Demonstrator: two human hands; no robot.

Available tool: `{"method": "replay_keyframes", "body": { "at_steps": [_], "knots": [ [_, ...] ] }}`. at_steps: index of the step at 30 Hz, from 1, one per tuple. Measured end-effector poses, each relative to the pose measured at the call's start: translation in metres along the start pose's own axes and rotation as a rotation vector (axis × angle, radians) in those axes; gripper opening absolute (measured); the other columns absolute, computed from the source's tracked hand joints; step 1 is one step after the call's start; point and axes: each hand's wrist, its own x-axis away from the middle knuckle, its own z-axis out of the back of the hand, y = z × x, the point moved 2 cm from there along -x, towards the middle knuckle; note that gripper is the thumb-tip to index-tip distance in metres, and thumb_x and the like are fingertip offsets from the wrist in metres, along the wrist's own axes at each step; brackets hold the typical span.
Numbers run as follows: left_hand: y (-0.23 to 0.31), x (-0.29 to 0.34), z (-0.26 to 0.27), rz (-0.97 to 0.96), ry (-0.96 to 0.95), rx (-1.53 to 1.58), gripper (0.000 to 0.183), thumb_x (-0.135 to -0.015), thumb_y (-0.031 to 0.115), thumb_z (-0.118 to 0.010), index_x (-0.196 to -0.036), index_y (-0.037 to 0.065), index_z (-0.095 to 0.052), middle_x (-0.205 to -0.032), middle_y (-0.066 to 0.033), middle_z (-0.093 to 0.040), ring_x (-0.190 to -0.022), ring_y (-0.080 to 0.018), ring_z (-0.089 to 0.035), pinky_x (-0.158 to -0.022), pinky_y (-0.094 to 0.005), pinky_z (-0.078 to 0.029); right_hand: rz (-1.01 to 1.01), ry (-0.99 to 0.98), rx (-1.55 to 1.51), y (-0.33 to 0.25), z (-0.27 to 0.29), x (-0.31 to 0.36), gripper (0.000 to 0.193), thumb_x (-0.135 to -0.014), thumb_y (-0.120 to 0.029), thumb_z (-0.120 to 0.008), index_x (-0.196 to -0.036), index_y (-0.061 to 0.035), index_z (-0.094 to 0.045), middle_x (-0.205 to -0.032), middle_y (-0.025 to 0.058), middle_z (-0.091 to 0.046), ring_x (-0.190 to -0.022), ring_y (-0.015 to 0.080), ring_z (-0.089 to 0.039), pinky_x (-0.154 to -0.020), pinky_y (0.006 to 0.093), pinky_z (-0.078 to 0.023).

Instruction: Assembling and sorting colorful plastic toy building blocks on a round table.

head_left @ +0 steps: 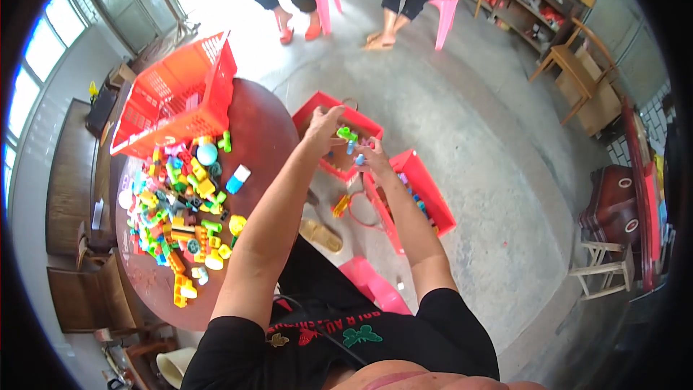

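Black shirt [325,347] is closest to me as I watch from far away, and two bare arms reach out of its sleeves. The left hand [323,128] has its fingers bent around the near side of a green block [347,133], but I cannot tell if it grips the block or only hangs next to it. Just beside it, the right hand [373,157] seems to pinch a small light blue block [359,160]. So both blocks are between the hands. Below the left hand is the far red box [302,110], and below the right hand is the near red box [437,206], with bits of colour inside. Well to the left of both hands, a big pile of toy blocks [191,195] lies on the round table [263,108], and a red basket [137,130] stands past it. To do this bit well, I think soft fingertips are best, as the blocks look small and could slip. I would stay low over the boxes, so a dropped block lands inside, and not let the hands bump each other.
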Motion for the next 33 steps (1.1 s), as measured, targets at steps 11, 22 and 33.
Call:
{"method": "replay_keyframes", "body": {
  "at_steps": [11, 22, 33],
  "knots": [
    [0.076, 0.05, 0.082, -0.219, 0.029, 0.118, 0.04, -0.091, 0.018, -0.058, -0.128, 0.006, -0.048, -0.107, -0.0089, -0.055, -0.086, -0.0238, -0.06, -0.072, -0.0432, -0.058, 0.296, -0.255, 0.234, -0.069, -0.101, 0.057, 0.041, -0.088, -0.014, -0.061, -0.125, -0.0029, -0.046, -0.098, 0.0085, -0.059, -0.076, 0.0147, -0.063, -0.062, 0.0278, -0.054],
    [0.087, 0.25, 0.378, -0.453, 0.198, -0.199, 0.027, -0.087, 0.003, -0.059, -0.113, 0.012, -0.055, -0.09, -0.0021, -0.063, -0.08, -0.0112, -0.064, -0.063, -0.0263, -0.055, 0.412, -0.61, 0.657, -0.041, -0.302, 0.113, 0.029, -0.087, -0.011, -0.06, -0.116, -0.0067, -0.061, -0.097, 0.0025, -0.062, -0.084, 0.0109, -0.062, -0.068, 0.024, -0.052],
    [-0.039, 0.311, 0.487, -0.76, 0.539, -0.487, 0.027, -0.087, -0.002, -0.058, -0.113, 0.0, -0.062, -0.102, -0.0117, -0.069, -0.097, -0.0199, -0.067, -0.085, -0.0317, -0.052, 1.24, -0.416, 1.662, 0.031, -0.437, 0.151, 0.045, -0.071, -0.032, -0.076, -0.109, -0.0111, -0.062, -0.099, 0.0151, -0.061, -0.095, 0.0338, -0.061, -0.081, 0.044, -0.052]
  ]
}}
